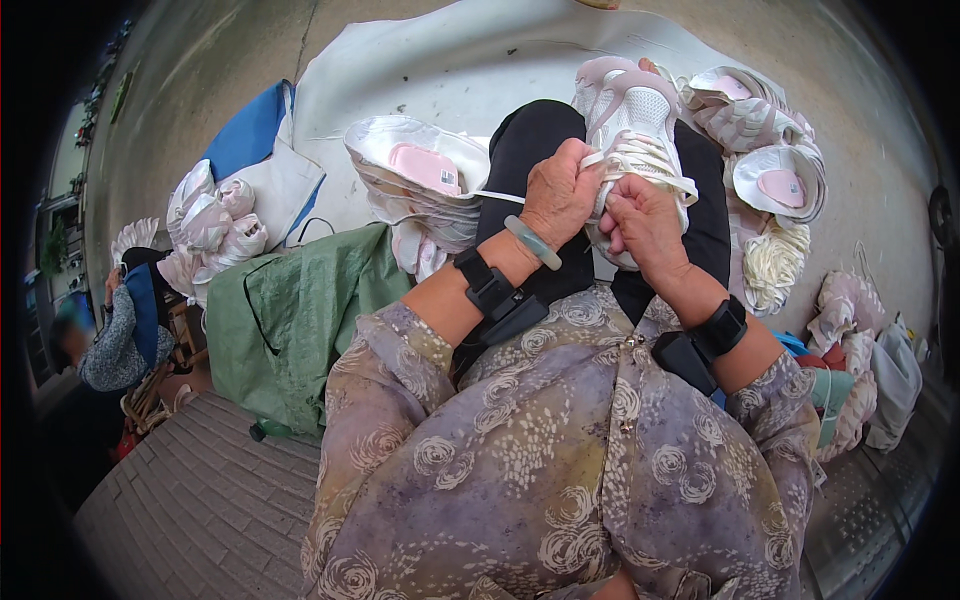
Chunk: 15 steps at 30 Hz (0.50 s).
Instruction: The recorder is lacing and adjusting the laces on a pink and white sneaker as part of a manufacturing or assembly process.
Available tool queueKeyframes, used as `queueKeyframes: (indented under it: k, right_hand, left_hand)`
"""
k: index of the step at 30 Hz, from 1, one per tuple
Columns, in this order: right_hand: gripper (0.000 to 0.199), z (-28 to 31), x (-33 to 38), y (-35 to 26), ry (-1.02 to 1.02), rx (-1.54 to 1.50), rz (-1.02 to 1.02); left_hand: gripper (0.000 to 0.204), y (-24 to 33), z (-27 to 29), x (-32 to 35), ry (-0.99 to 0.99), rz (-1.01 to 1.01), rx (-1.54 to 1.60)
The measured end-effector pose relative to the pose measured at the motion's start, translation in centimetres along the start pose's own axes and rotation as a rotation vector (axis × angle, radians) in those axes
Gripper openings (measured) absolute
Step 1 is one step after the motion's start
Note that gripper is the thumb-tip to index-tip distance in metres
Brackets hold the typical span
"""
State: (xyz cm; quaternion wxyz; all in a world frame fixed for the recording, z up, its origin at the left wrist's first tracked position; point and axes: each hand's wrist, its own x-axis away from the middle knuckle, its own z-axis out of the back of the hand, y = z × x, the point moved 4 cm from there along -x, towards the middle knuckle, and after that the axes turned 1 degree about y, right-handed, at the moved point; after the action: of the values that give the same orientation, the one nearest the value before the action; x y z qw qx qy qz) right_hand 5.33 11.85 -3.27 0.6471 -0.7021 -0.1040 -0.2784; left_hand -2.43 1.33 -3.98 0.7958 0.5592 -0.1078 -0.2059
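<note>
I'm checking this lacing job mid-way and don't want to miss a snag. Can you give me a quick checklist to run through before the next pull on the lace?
1. Shoe steady on the lap, toe pointing away: ok.
2. Left hand gripping the white lace that trails off to the left: ok.
3. Right hand pinching the laces at the shoe's throat: ok.
4. Lace threaded through every eyelet: cannot tell, the hands cover them.
5. Trailing lace free of the shoe stack on the left: cannot tell.
</note>
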Motion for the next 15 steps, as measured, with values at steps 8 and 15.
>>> queueKeyframes:
  k: [8, 15]
  right_hand:
    - [0.010, 3.3, 0.5, 0.4, 0.076, 0.502, 0.354]
    - [0.006, 8.8, 6.1, -0.4, 0.081, 0.559, 0.305]
  left_hand:
    - [0.012, -0.3, 1.2, 0.7, 0.084, 0.320, 0.332]
    - [0.011, -0.3, 1.6, 2.6, -0.080, 0.484, 0.322]
